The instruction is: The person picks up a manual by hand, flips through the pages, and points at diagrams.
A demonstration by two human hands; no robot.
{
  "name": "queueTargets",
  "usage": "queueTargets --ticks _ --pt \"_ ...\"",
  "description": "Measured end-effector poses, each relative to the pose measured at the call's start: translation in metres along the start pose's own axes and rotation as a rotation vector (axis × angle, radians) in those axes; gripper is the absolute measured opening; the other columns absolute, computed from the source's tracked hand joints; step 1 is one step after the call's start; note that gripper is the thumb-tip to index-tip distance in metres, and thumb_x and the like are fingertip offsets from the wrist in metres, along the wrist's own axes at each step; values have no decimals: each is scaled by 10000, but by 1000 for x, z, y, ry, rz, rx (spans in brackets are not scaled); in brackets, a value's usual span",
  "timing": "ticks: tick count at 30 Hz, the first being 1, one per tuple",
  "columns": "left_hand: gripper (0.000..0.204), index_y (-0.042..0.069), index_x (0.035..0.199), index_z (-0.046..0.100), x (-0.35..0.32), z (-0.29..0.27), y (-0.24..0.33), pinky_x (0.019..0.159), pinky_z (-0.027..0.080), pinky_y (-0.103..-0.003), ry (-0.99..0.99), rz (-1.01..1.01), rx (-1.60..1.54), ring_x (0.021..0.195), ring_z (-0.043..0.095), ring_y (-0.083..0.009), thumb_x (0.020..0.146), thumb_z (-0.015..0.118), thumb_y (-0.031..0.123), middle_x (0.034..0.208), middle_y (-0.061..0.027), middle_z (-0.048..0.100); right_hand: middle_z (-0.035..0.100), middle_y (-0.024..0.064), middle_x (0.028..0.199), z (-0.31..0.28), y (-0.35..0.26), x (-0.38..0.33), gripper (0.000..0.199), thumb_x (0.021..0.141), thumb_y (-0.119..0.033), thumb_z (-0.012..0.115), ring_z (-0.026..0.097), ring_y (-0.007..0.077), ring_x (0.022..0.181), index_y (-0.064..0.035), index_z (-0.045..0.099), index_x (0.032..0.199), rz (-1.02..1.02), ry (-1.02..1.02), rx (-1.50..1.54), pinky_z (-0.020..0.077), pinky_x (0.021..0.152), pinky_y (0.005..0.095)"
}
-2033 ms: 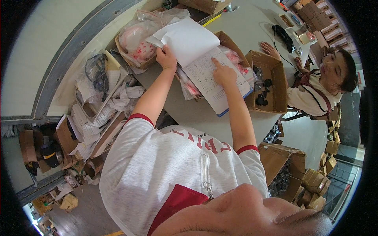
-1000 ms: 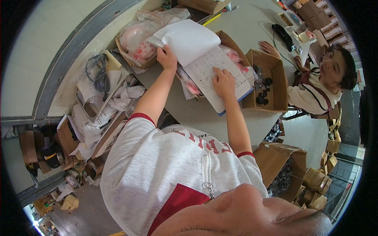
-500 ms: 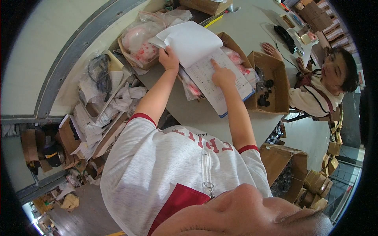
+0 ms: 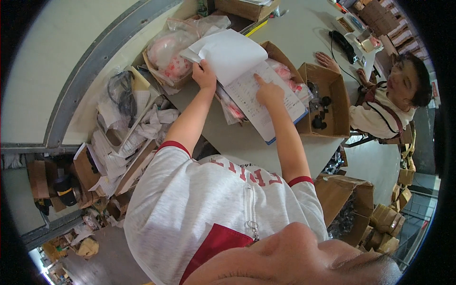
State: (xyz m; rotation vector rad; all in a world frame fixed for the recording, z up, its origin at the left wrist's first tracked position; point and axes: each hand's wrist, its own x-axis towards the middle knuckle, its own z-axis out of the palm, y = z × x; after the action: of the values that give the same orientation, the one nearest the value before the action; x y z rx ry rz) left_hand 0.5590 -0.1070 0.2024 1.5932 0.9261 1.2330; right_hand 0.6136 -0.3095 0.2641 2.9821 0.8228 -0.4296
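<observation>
A brown cardboard box [image 4: 327, 97] on the grey table [image 4: 247, 147] is seen to hold small black parts, and a second open cardboard box [image 4: 280, 59] behind it is filled with clear bags of pink items. A white printed paper pad [image 4: 266, 102] is laid across that second box. Its upper white sheet [image 4: 228, 52] is lifted and pinched by the left hand [image 4: 204, 76], fingers closed on the edge. The page is touched by the right hand [image 4: 268, 92], index finger extended, other fingers curled.
</observation>
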Motion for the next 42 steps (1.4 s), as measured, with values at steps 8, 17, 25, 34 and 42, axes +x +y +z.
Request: queueTargets --ticks 8,17,25,34,42 --pt "344 -53 881 537 3 -2 -4 720 433 -438 -41 -23 42 797 578 -377 875 496 289 843 -246 599 643 159 1034 2 5 -6 609 812 -172 475 629 319 955 -359 353 1378 5 -13 38 483 813 425" --pt "323 -34 931 551 3 1 -6 735 441 -418 -37 -26 -12 796 582 -347 880 502 281 857 -207 613 628 166 1075 -4 2 -7 656 810 -152 459 622 318 973 -381 296 1402 18 -47 62 480 832 427" --pt "326 -30 810 505 4 5 -13 648 429 -457 56 85 -14 703 572 -401 883 519 288 733 -229 585 623 158 1094 -6 0 -2 649 830 -151 436 621 301 990 -405 275 1405 30 -95 33 479 850 419" --pt "308 -33 829 508 -1 0 2 650 432 -442 21 85 4 702 572 -381 890 512 269 733 -220 584 614 137 979 44 28 -29 418 834 -186 479 603 338 899 -219 532 1247 -151 243 274 478 770 428" --pt "310 -40 818 502 4 2 -9 655 434 -435 5 48 2 705 569 -373 890 507 260 743 -218 585 532 90 1149 59 22 -88 351 802 -203 563 457 297 1086 -166 601 1148 -323 562 337 316 968 477"
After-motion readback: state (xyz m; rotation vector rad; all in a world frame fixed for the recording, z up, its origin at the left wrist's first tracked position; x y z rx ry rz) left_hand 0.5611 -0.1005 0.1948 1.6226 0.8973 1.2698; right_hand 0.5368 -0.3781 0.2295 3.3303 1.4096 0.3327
